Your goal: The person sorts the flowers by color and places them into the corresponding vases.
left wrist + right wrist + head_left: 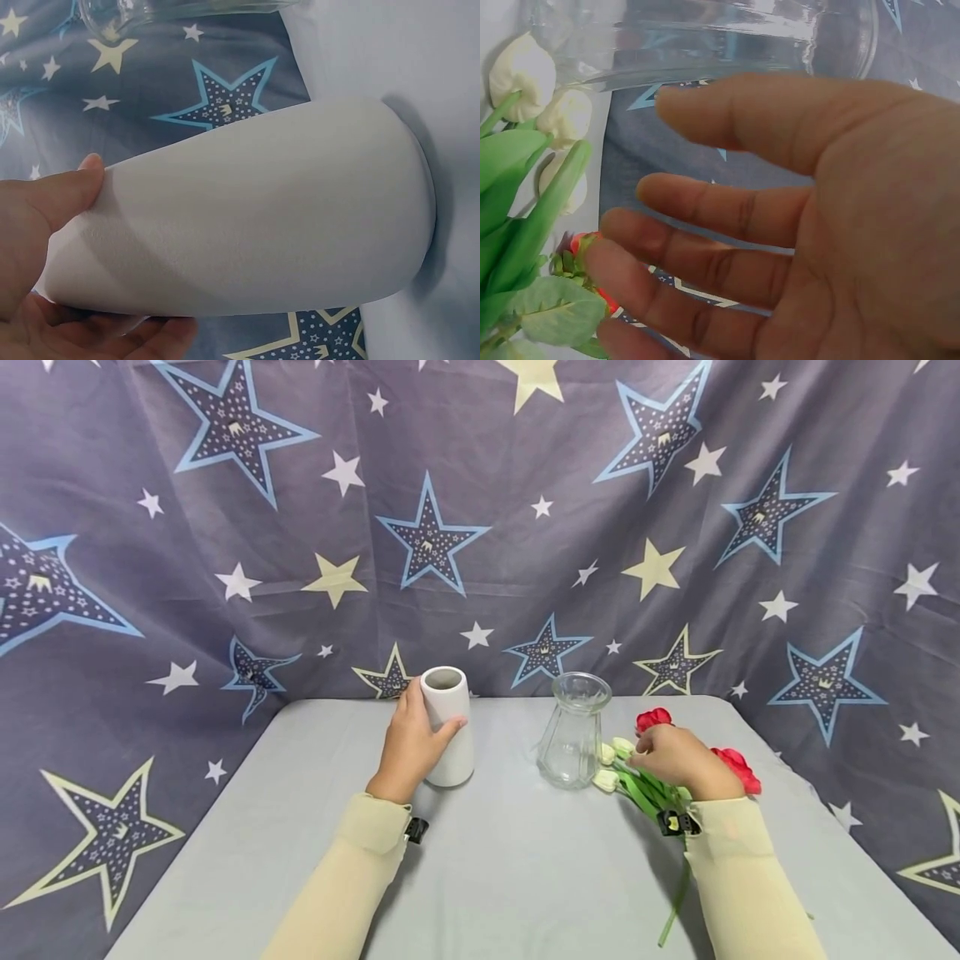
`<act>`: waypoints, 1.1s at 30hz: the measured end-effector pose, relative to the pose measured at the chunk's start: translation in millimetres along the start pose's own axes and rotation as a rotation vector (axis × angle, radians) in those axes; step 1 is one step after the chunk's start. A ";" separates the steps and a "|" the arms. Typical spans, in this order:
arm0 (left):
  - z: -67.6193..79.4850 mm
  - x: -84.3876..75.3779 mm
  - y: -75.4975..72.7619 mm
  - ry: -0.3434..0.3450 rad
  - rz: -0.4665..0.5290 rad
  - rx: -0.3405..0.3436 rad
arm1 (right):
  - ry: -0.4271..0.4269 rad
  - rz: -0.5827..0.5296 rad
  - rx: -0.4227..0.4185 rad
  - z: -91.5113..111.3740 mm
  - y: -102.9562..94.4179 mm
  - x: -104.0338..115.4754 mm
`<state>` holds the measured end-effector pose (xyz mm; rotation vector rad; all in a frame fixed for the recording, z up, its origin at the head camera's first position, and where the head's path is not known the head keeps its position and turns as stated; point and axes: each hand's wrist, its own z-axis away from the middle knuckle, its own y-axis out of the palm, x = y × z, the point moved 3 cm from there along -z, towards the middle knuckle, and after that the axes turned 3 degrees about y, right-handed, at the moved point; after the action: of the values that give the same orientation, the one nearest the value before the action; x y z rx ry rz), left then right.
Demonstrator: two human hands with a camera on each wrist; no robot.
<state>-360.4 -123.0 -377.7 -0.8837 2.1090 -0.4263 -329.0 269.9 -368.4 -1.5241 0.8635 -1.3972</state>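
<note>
A matte white vase [452, 739] stands upright at the centre left of the table. My left hand [411, 745] grips its upper part, thumb on the near side and fingers round the far side. The left wrist view shows the vase [255, 217] between thumb and fingers. My right hand [686, 760] hovers over a bunch of artificial flowers; in the right wrist view the hand [795, 210] has spread, slightly bent fingers with nothing between them. White tulips [606, 780] with green leaves lie beside red flowers [738, 768], partly hidden under that hand.
A clear glass vase [570, 745] with a flared rim stands between the white vase and the flowers, close to the tulip heads. A long green stem [675, 902] reaches toward the near edge. Behind the grey table [517, 877] hangs a star-patterned cloth [480, 527].
</note>
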 end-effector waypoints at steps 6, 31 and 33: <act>-0.3 -0.5 -1.0 -0.005 -0.002 -0.001 | -0.014 -0.005 -0.001 -2.7 3.7 -2.1; -1.9 -4.5 -10.2 -0.020 0.018 -0.008 | 0.074 0.019 0.098 -6.7 22.4 -14.6; -1.7 -4.3 -10.8 -0.022 0.011 -0.012 | 0.089 0.001 0.107 -7.3 24.6 -15.8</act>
<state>-355.0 -127.4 -368.3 -0.8791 2.0970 -0.3971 -336.7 273.9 -397.2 -1.3900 0.8294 -1.4961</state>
